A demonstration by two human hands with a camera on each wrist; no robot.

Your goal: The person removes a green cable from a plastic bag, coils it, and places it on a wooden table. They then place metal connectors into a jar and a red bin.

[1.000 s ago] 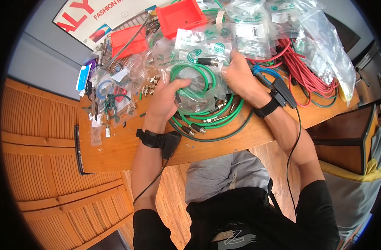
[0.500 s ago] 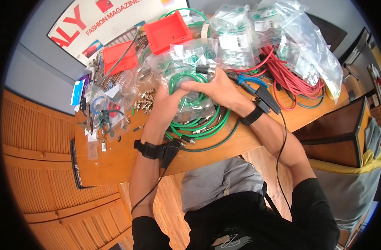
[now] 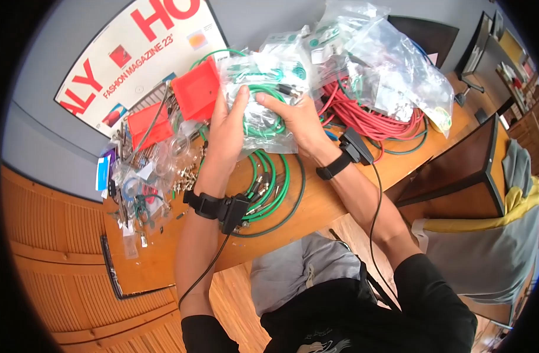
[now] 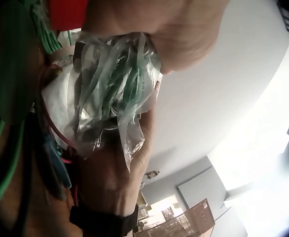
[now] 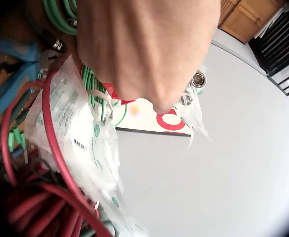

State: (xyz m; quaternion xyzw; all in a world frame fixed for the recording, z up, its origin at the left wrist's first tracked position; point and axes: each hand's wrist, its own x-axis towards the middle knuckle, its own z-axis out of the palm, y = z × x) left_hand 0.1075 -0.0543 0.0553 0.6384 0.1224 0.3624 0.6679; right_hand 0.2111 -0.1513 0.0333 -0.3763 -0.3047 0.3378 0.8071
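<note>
Apparently hollow connector (image 5: 199, 79), right-wrist view.

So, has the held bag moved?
Yes, the held bag has shifted in view away from the near edge of the table, exposing more green coil.

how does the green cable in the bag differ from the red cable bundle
The green cable is a small, neat coil, while the red cable bundle is a much bulkier, looser heap. The green cable sits inside a clear bag gripped by the left hand and right hand; the red bundle lies on the table, partly under other plastic bags. Both are looped.
</note>
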